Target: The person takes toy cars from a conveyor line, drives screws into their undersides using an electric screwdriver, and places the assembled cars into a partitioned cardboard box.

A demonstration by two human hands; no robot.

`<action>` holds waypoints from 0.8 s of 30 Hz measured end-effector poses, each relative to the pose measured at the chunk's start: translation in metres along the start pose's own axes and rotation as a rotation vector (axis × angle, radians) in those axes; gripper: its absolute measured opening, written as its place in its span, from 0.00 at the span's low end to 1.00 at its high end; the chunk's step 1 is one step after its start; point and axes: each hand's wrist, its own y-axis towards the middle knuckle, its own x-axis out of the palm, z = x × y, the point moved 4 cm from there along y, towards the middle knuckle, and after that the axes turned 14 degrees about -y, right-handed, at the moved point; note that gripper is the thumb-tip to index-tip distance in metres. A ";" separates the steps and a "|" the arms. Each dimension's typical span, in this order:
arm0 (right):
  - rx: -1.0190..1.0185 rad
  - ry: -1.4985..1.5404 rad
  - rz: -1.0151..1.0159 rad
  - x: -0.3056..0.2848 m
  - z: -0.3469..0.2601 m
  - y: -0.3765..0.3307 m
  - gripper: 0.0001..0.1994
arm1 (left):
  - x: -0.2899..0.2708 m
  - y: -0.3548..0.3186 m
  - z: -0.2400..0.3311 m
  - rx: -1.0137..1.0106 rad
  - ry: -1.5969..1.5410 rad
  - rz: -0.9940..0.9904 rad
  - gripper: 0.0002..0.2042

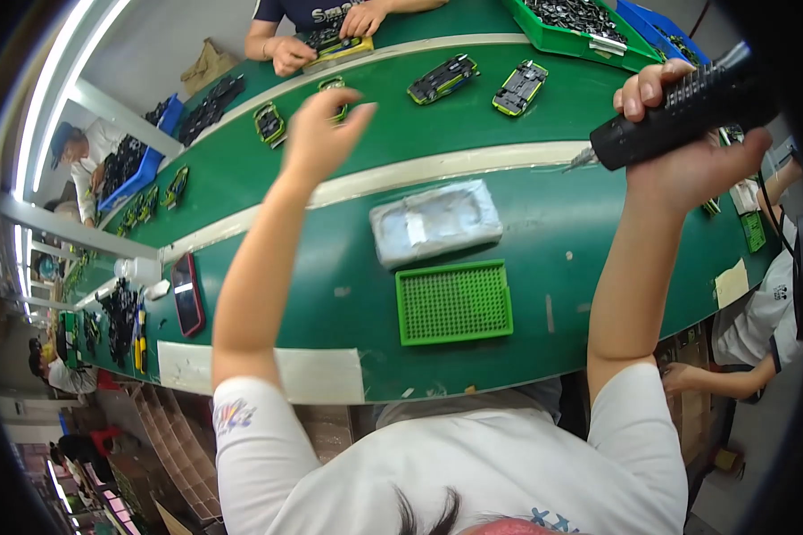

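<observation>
My right hand, raised at the right, is wrapped round a black electric screwdriver. The tool's metal bit points left and slightly down. My left hand reaches out over the far lane of the green table, thumb and fingers apart and slightly bent. Just beyond it is a toy car body in black and yellow-green, partly hidden by the hand; I see nothing in its grasp. Similar upturned toy cars lie on the far lane: one left of my hand, and two others to the right.
In front of me lie a wrapped pale block and a green perforated tray. A phone rests at the left. Green and blue bins of black parts stand far right. Across the table, a co-worker's hands handle a toy car.
</observation>
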 end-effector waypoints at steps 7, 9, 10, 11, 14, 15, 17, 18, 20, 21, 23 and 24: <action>-0.050 -0.045 -0.009 -0.009 0.005 -0.002 0.44 | 0.165 0.108 -0.067 -0.221 0.096 -0.256 0.29; -0.053 -0.053 -0.016 -0.010 0.010 -0.004 0.44 | 0.177 0.110 -0.077 -0.241 0.133 -0.276 0.28; -0.053 -0.049 -0.025 -0.010 0.014 -0.004 0.44 | 0.177 0.107 -0.083 -0.250 0.139 -0.280 0.28; -0.052 -0.039 -0.036 -0.007 0.018 -0.006 0.45 | 0.173 0.104 -0.089 -0.252 0.131 -0.245 0.27; -0.048 -0.061 -0.042 -0.016 0.025 -0.006 0.45 | 0.171 0.098 -0.076 -0.183 0.093 -0.227 0.24; -0.036 -0.057 -0.045 -0.034 0.028 -0.009 0.46 | 0.161 0.092 -0.065 -0.124 0.088 -0.223 0.23; -0.001 -0.057 -0.039 -0.090 0.031 -0.017 0.46 | 0.138 0.072 -0.024 -0.074 -0.002 -0.284 0.22; 0.009 -0.047 -0.045 -0.103 0.038 -0.019 0.46 | 0.122 0.056 -0.003 -0.084 -0.028 -0.333 0.22; 0.014 -0.041 -0.067 -0.136 0.041 -0.024 0.47 | 0.092 0.015 0.036 -0.037 -0.045 -0.388 0.21; 0.011 -0.045 -0.075 -0.129 0.049 -0.022 0.47 | 0.082 -0.006 0.049 -0.076 -0.013 -0.437 0.20; -0.002 -0.045 -0.101 -0.134 0.048 -0.025 0.48 | 0.060 -0.046 0.067 -0.018 -0.030 -0.458 0.21; -0.009 -0.048 -0.116 -0.125 0.051 -0.023 0.48 | 0.053 -0.062 0.071 -0.042 -0.037 -0.471 0.20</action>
